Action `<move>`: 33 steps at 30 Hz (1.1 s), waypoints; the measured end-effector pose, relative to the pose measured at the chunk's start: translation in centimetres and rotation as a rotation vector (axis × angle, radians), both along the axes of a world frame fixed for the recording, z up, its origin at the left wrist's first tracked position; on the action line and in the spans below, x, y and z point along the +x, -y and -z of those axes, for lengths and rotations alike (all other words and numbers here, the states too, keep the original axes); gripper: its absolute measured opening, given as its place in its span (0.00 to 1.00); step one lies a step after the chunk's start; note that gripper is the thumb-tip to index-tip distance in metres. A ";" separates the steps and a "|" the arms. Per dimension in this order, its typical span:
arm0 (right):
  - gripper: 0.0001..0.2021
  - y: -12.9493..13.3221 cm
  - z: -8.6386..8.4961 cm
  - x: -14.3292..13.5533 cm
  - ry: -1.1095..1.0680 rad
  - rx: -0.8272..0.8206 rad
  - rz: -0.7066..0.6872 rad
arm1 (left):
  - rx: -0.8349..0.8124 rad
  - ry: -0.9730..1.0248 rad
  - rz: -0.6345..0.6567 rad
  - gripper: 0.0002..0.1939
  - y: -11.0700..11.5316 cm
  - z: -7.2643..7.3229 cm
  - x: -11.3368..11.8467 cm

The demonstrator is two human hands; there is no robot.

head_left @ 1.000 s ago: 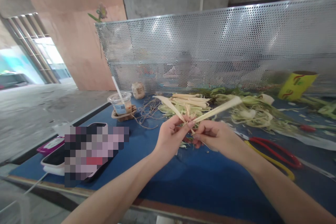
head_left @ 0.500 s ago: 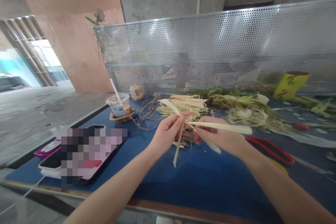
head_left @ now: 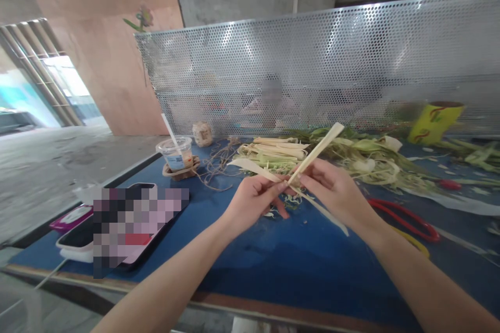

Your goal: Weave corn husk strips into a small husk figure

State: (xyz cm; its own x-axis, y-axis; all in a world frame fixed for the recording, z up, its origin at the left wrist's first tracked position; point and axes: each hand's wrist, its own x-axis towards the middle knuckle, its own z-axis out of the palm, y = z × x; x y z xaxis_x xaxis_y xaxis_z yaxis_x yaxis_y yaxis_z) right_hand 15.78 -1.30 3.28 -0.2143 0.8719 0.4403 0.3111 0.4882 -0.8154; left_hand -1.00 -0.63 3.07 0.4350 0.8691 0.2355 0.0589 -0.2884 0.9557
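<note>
Pale corn husk strips (head_left: 318, 151) cross between my hands above the blue table. My left hand (head_left: 250, 199) pinches them where they meet, with one strip sticking out to the left and its lower fingers partly extended below. Closed at the thumb and fingers, my right hand (head_left: 334, 183) grips near the base of a folded strip that points up and right. Another strip hangs down to the right below this hand. Just beyond lies a stack of trimmed husks (head_left: 277, 151). Fingers hide the crossing point in part.
Loose green husks (head_left: 363, 158) spread along the back right, near a yellow roll (head_left: 437, 122). Red-handled scissors (head_left: 408, 218) lie at right. A plastic cup (head_left: 175, 153), tangled twine (head_left: 221, 164) and a tablet (head_left: 156, 234) are at left. A perforated metal screen (head_left: 234, 73) stands behind.
The long strip at my right hand has swung from pointing right to pointing up and right. A strip that hung down below my left hand no longer shows there.
</note>
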 end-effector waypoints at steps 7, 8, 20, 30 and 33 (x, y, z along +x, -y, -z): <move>0.23 0.0 0.7 -1.1 0.033 0.001 0.008 | 0.021 0.009 -0.122 0.17 0.1 0.4 0.2; 0.23 0.0 0.8 -1.3 0.042 0.006 0.014 | 0.029 0.000 -0.129 0.17 0.1 0.6 0.2; 0.04 -0.1 1.3 -2.0 0.056 0.021 0.051 | -0.113 0.038 -0.140 0.17 0.2 0.6 0.5; 0.05 0.0 0.9 -1.4 0.062 -0.014 0.058 | -0.143 0.076 0.046 0.22 -0.5 0.5 -0.2; 0.10 -0.7 0.9 -0.6 -0.047 -0.084 -0.033 | -0.117 0.055 0.117 0.25 -0.8 0.3 -0.6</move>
